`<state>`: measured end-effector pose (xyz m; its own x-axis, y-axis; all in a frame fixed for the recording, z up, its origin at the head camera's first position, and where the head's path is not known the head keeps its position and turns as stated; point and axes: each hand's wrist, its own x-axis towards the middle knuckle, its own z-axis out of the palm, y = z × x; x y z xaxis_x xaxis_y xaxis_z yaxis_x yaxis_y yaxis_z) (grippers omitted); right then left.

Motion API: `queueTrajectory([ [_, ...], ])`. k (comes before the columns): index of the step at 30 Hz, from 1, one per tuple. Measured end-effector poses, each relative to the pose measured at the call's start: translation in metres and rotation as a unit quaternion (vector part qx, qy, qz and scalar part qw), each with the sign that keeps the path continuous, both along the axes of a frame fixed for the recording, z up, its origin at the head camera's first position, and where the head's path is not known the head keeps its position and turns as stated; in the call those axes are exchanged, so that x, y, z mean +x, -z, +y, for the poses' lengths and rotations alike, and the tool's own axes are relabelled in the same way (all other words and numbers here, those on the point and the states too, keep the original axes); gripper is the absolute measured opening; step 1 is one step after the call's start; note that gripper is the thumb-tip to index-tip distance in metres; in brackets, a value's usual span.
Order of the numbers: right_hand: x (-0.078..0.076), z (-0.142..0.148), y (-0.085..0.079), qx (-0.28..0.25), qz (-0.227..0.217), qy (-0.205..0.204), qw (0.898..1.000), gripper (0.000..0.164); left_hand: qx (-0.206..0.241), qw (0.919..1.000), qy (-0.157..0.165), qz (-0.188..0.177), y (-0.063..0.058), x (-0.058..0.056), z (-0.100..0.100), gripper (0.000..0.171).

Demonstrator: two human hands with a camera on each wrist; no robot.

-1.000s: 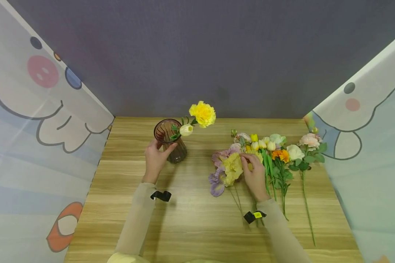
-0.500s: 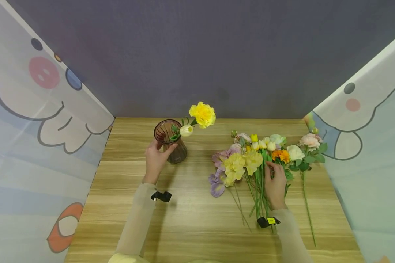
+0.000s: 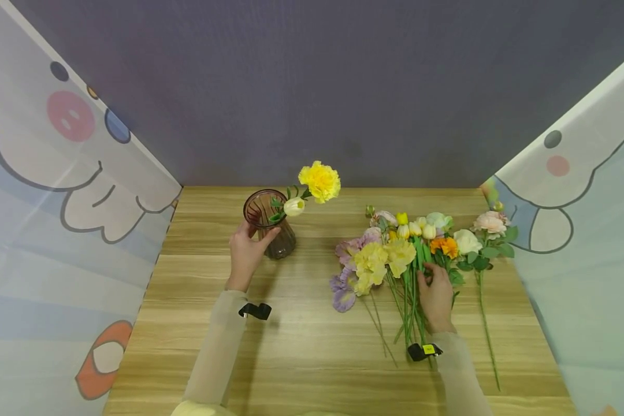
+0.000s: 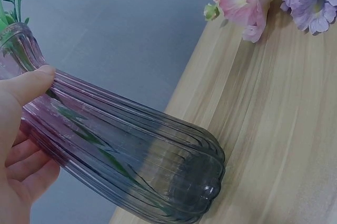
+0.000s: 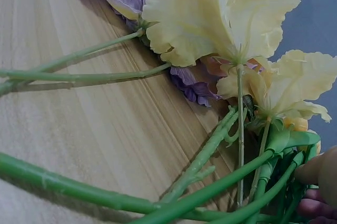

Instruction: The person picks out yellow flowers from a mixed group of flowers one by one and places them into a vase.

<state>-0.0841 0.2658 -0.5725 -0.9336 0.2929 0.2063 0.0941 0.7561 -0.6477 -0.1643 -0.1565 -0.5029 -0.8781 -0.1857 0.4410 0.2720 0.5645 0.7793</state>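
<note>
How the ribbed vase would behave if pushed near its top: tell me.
The vase is tall for its base, so a push near the top would probably tip it. The yellow flower leaning out over one side may add slightly to that. The vase looks glossy, so possibly slippery, though its ribs may give the left hand some purchase.

Pastels everywhere, honestly

Vase on the left is see-through smoky purple with ribbed stripes, plus a bright yellow bloom and a creamy tulip. Right side: pale yellow iris, lilac iris, orange flower, green stems. Streaky tan woodgrain table, dark grey far wall, pale blue left curtain with a pink-snouted white cartoon print
</note>
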Motion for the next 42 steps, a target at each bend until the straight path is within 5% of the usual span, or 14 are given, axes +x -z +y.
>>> queueTrajectory([
  [14, 0.001, 0.002, -0.002, 0.0, -0.034, -0.004, 0.999, 0.03, -0.002, 1.0, 0.0, -0.004, 0.0, 0.001, 0.001, 0.059],
  [27, -0.004, 0.006, -0.002, 0.014, -0.01, -0.017, 1.0, 0.027, 0.0, 0.9999, -0.001, -0.017, -0.001, 0.001, 0.001, 0.06],
  [34, -0.01, 0.009, -0.02, -0.007, 0.006, 0.007, 1.0, 0.029, -0.008, 0.9998, -0.01, -0.017, -0.001, 0.001, 0.0, 0.059],
  [42, -0.02, 0.001, -0.052, -0.03, 0.097, 0.01, 0.995, 0.027, -0.012, 0.9998, -0.013, -0.014, 0.001, 0.0, -0.001, 0.057],
])
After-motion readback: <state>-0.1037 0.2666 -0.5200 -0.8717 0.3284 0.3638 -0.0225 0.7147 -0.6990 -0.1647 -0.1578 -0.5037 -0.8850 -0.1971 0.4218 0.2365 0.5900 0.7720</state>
